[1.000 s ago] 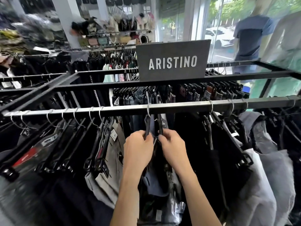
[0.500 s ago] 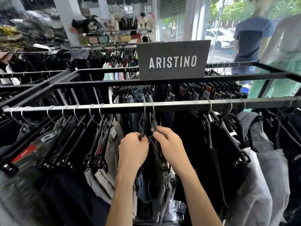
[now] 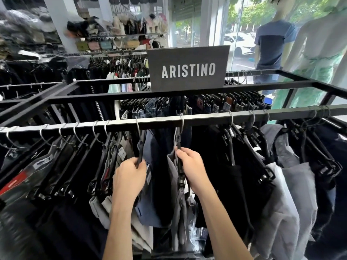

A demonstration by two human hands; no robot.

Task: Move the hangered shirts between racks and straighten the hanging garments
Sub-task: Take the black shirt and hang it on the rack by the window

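Observation:
A metal rack rail (image 3: 202, 120) runs across in front of me, hung with many garments on black hangers. My left hand (image 3: 129, 180) grips the black hanger (image 3: 140, 151) of a navy blue garment (image 3: 150, 194), its hook on the rail at left of centre. My right hand (image 3: 193, 170) grips the black hanger (image 3: 178, 145) of a grey garment (image 3: 178, 203), hooked on the rail at centre. A dark gap lies between the two hangers.
Dark and beige garments (image 3: 105, 184) crowd the rail to the left; black and grey ones (image 3: 281, 194) hang to the right. A grey ARISTINO sign (image 3: 187, 69) stands on the rack frame behind. Mannequins (image 3: 272, 44) stand by the window at far right.
My hands have spread apart. The left one slid its hanger left along the rail, the right one kept its hanger near the centre, and a gap opened between them.

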